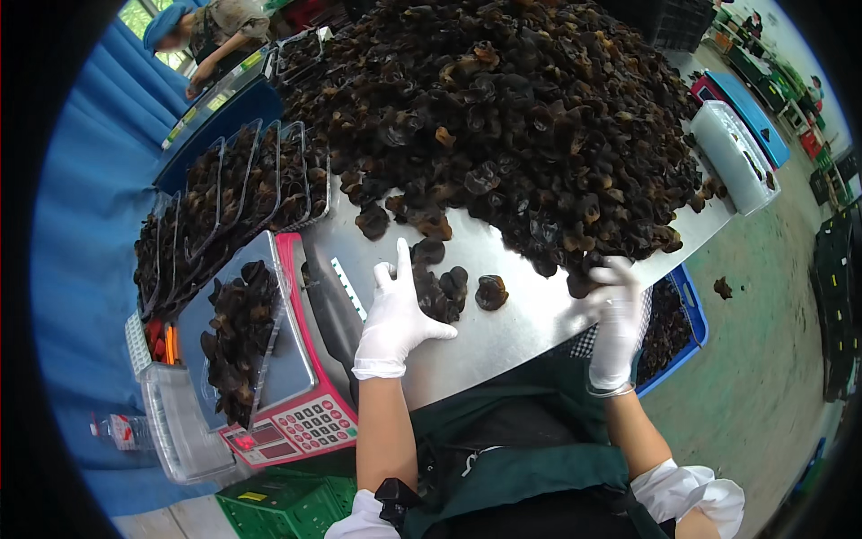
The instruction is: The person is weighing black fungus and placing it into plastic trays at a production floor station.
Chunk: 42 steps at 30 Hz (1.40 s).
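Observation:
A large heap of dark brown wood ear mushrooms [512, 121] covers the far part of the metal table [485, 350]. My left hand [397, 316], in a white glove, rests beside a small group of wood ears [441, 290], fingers spread; whether it touches them is unclear. One loose wood ear [491, 292] lies to its right. My right hand [616, 316], gloved and blurred, is at the heap's near right edge with its fingers by a dark wood ear [580, 279]; whether it grips it cannot be told. A filled clear tray [259, 377] sits on a red electronic scale [316, 377].
Filled clear trays [249, 182] stand in a row at the left. Stacked empty trays [185, 424] are below the scale, others [734, 162] at the right table edge. A blue crate [697, 316] stands under the right edge, a green crate [289, 505] below. A co-worker [222, 34] works at upper left.

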Each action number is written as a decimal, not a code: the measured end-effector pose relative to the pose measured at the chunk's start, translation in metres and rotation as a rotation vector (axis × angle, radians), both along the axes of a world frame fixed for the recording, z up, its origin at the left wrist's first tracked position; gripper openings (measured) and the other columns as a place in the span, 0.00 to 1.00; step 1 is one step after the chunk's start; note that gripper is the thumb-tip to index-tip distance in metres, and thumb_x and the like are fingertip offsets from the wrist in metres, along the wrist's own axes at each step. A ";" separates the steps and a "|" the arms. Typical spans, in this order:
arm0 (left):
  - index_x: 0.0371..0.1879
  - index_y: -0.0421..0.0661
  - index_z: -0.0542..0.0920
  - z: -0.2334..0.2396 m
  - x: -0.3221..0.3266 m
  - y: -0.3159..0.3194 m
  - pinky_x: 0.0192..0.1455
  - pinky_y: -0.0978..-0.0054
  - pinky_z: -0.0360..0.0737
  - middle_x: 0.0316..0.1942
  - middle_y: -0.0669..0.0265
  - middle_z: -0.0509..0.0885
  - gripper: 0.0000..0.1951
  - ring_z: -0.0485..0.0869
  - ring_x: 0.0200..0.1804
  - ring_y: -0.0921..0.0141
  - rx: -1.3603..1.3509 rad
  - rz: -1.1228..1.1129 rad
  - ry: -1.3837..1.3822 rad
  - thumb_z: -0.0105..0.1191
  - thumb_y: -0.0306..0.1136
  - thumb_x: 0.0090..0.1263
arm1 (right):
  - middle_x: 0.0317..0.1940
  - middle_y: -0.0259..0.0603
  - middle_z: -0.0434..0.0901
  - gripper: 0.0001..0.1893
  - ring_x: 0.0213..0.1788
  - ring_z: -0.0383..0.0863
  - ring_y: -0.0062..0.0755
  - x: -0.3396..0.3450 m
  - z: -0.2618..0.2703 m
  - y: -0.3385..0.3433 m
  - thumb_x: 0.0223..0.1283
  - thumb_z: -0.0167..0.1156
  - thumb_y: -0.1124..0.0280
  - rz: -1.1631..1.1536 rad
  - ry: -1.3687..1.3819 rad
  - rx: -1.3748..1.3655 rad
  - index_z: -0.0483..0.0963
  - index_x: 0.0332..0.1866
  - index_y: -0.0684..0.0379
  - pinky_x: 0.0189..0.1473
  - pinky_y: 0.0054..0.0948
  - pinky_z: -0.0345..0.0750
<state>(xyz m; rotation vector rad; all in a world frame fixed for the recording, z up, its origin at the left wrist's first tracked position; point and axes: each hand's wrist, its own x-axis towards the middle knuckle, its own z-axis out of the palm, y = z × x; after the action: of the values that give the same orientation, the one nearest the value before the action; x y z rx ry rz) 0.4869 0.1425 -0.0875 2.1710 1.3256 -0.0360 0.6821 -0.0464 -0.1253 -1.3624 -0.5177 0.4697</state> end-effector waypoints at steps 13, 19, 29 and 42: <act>0.45 0.41 0.78 -0.038 -0.006 0.020 0.55 0.61 0.77 0.44 0.49 0.81 0.19 0.80 0.52 0.48 0.202 0.073 -0.517 0.56 0.21 0.50 | 0.52 0.54 0.77 0.25 0.56 0.77 0.56 -0.052 0.031 0.144 0.52 0.59 0.78 0.768 -0.790 -0.345 0.72 0.60 0.58 0.60 0.40 0.74; 0.48 0.40 0.77 0.022 -0.027 -0.012 0.56 0.67 0.77 0.44 0.54 0.83 0.19 0.83 0.52 0.58 0.085 0.263 -0.660 0.56 0.20 0.55 | 0.49 0.45 0.80 0.26 0.50 0.83 0.37 -0.072 0.060 0.131 0.47 0.52 0.86 0.730 -0.645 -0.139 0.75 0.55 0.60 0.55 0.29 0.78; 0.47 0.39 0.76 0.094 -0.154 -0.028 0.53 0.77 0.78 0.42 0.64 0.83 0.16 0.82 0.48 0.75 0.472 0.548 -0.780 0.56 0.16 0.59 | 0.47 0.51 0.78 0.23 0.53 0.80 0.47 -0.195 0.130 0.189 0.47 0.50 0.88 1.142 -0.537 0.305 0.74 0.52 0.64 0.59 0.35 0.76; 0.68 0.45 0.70 0.088 -0.255 -0.041 0.74 0.63 0.63 0.68 0.59 0.71 0.39 0.66 0.71 0.57 0.613 0.435 -0.421 0.64 0.22 0.51 | 0.49 0.39 0.80 0.23 0.45 0.80 0.29 -0.189 0.135 0.236 0.52 0.57 0.87 1.121 -0.877 0.123 0.78 0.55 0.57 0.45 0.27 0.80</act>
<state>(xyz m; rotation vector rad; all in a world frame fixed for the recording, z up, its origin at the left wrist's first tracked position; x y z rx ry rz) 0.2323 0.1017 0.0003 2.1104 1.6521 1.0576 0.4933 0.1898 0.0094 -0.9986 -2.0362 0.6914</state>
